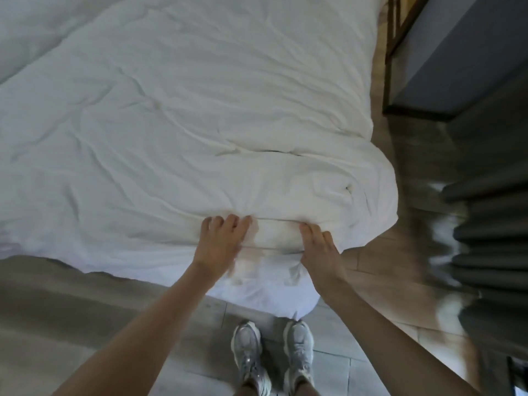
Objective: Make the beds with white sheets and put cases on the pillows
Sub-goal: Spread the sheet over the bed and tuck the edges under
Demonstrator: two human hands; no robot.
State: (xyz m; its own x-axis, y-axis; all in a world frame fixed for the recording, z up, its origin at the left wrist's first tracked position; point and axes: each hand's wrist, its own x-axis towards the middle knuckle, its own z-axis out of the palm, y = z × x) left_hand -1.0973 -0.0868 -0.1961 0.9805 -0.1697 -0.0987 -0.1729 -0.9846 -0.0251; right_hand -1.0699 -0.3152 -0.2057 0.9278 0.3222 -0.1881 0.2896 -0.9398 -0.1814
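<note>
White sheet [200, 110] is spread, heavily creased, over the bed [85, 230], and at the bed's near right corner it is bunched into a thick rolled fold [274, 235] that hangs over the edge towards the floor [71, 310]. Both hands are laid on this fold, with a short stretch of it left bare between them.

The left hand [220, 241] is set on the end of the fold nearer the middle of the bed. Its fingers are bent and slightly parted, and their tips are pressed into the crease along the top of the fold. Whether cloth is gripped under them cannot be told, as the hand is blurred.

The right hand [320, 250] is placed on the end of the fold nearer the bed's corner. Its fingers are held straight and close together, flat on the cloth and angled towards the middle of the bed. Its thumb is hidden from view.

A pair of grey shoes [271, 358] is seen on the floor just off the bed's near corner, below the hanging cloth. A dark pleated curtain [491, 247] is seen to the right of the bed, well apart from it.
</note>
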